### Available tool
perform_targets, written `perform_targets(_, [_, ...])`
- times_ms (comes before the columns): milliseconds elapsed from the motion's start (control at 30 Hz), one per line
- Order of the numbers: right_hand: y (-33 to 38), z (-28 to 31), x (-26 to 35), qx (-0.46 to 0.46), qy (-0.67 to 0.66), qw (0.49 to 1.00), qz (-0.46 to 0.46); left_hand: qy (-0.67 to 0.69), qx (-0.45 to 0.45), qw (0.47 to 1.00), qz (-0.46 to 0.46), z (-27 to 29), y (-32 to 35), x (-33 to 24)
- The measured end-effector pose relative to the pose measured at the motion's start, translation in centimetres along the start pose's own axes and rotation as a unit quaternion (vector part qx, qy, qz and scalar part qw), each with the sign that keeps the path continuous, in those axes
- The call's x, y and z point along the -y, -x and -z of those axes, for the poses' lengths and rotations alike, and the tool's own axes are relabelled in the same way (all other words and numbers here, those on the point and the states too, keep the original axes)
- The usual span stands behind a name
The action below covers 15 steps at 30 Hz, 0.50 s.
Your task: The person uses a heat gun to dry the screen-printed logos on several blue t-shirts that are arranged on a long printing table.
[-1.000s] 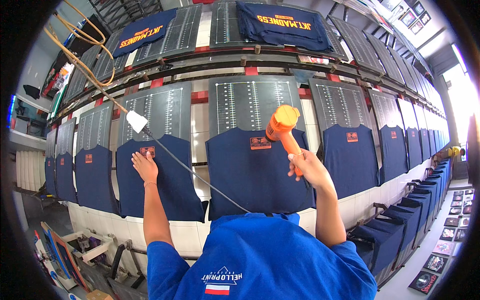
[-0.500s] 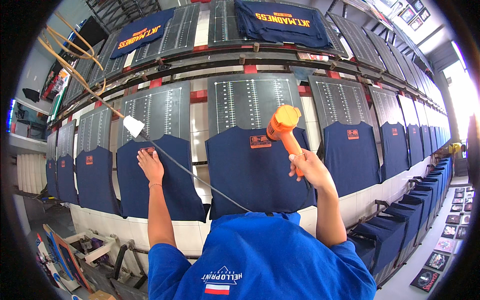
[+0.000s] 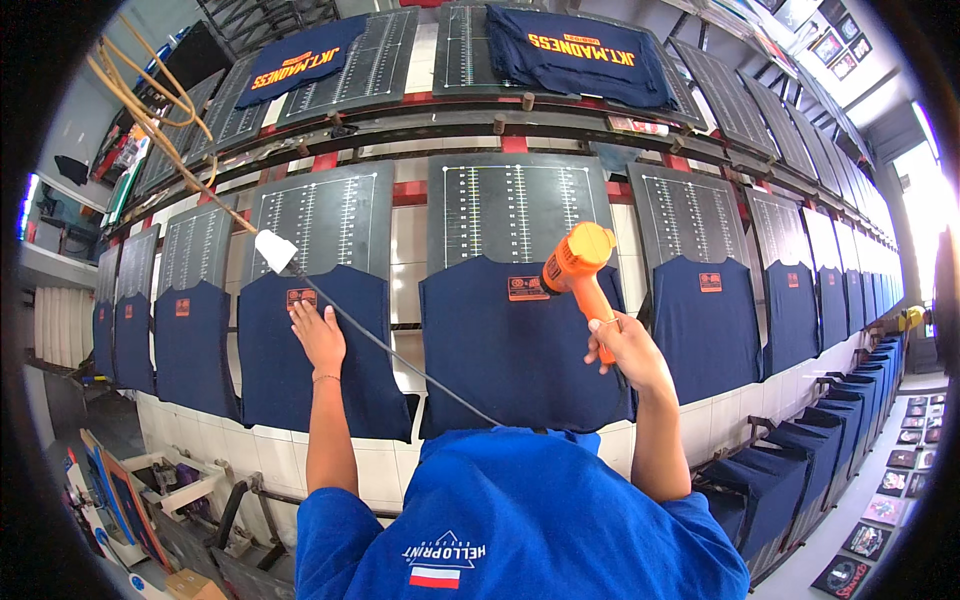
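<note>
My right hand [image 3: 632,352] is wrapped round the handle of an orange heat gun [image 3: 582,268]. Its nozzle faces left, close over the small orange print [image 3: 522,289] on the navy shirt [image 3: 515,365] in front of me. My left hand [image 3: 318,335] lies with fingers stretched out on the navy shirt [image 3: 290,375] to the left. Those fingertips reach the lower edge of that shirt's orange print [image 3: 301,297]. Both shirts are stretched over dark boards [image 3: 515,205] with white ruled marks.
A cable with a white connector [image 3: 274,250] slants across the left shirt toward me. More shirted boards [image 3: 705,310] line both sides. Folded navy shirts [image 3: 580,55] lie on the far row of boards. Draped navy fabric [image 3: 775,465] hangs at the lower right.
My left hand has slid slightly down and right, off the left shirt's print, which now shows more. The heat gun stays over the middle shirt's print. The whole view has shifted slightly.
</note>
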State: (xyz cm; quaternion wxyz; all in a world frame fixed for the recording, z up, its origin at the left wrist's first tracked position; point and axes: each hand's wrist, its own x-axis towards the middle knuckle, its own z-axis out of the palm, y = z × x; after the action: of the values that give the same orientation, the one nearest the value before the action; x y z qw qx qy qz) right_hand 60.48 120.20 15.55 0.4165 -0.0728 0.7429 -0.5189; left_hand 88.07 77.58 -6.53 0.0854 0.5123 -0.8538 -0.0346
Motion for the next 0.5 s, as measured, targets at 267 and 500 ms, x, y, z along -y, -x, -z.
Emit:
perform_targets(267, [-1.9, -1.9, 0.5, 0.048, -0.009, 0.999, 0.018, 0.097, 0.031, 0.991, -0.081, 1.2, 5.9, -5.0])
perform_targets(500, [-2.8, -3.4, 1.1, 0.077, 0.021, 0.996, 0.026, 0.625, 0.072, 0.772, 0.093, 2.8, 13.5, -8.6])
